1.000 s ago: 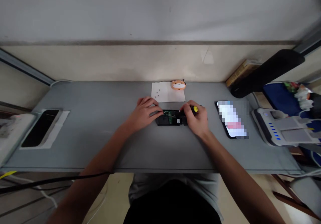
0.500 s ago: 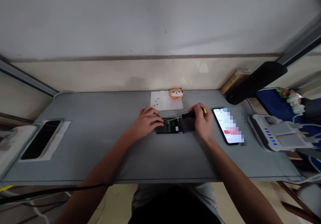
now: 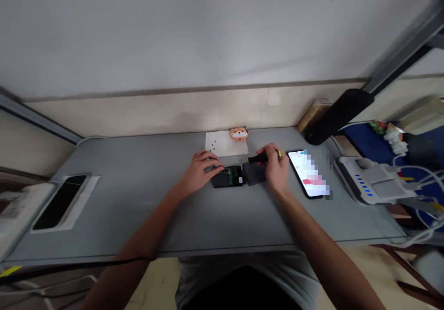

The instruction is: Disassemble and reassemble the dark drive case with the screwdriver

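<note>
My right hand [image 3: 275, 169] grips a screwdriver [image 3: 258, 158] with a black and yellow handle. Its thin shaft points left along the far edge of an opened black device [image 3: 218, 180] with a green circuit board [image 3: 231, 176]. At the device's upper left corner is my left hand [image 3: 201, 171], thumb and fingers drawn together near the screwdriver tip. What they pinch is too small to make out. A flat dark grey piece [image 3: 255, 175] lies against the device's right side, below my right hand.
Behind the device, a white paper [image 3: 222, 145] bears several tiny dark bits and an orange animal-face case [image 3: 239, 133]. A lit phone [image 3: 305, 176] lies right, near a power strip [image 3: 364, 180] and a black cylinder [image 3: 338, 118]. Another phone [image 3: 60, 202] lies far left.
The view has shifted slightly. The screwdriver's shaft has moved from over the circuit board towards the device's far edge. My left hand stays at the same corner.
</note>
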Demonstrator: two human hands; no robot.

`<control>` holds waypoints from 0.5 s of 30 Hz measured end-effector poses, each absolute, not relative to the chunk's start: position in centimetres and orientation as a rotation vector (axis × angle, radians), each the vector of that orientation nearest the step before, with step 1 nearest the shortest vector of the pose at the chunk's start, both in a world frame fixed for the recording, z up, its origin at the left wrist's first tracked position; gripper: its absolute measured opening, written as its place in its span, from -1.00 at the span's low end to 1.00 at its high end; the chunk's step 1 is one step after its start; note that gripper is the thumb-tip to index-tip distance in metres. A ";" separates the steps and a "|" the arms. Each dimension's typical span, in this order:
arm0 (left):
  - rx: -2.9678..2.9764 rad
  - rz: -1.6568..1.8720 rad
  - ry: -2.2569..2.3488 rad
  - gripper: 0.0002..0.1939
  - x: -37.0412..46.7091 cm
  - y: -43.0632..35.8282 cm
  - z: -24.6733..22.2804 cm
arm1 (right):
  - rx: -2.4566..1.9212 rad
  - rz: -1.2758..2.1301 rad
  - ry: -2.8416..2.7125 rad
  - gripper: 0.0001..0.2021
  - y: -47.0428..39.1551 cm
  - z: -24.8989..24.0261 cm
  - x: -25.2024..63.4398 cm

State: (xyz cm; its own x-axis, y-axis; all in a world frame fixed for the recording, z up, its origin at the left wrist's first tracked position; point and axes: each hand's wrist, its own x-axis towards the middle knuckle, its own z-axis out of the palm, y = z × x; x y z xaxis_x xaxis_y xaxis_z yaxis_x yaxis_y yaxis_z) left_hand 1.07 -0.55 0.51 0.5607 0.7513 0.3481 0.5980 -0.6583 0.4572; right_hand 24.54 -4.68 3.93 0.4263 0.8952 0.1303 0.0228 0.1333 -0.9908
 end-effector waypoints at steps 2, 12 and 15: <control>2.532 0.744 1.160 -0.74 1.7 1.0 0.7 | -1.305 0.784 -0.852 -0.66 -4.2 3.8 25.1; 2.639 0.574 1.253 -0.84 7.0 7.5 1.3 | -1.247 0.857 -0.448 -0.71 -2.4 2.6 27.0; 2.639 0.539 1.256 -0.85 6.7 7.6 1.2 | -1.260 0.860 -0.463 -0.71 -2.4 2.7 27.0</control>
State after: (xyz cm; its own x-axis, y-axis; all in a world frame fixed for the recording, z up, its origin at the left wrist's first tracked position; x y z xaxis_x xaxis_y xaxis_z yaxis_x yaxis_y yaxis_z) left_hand 6.70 7.55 1.21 0.5800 0.7759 0.2483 0.7144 -0.6309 0.3026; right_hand 27.00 -2.43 2.72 0.6157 0.7744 -0.1458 -0.3044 0.0631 -0.9504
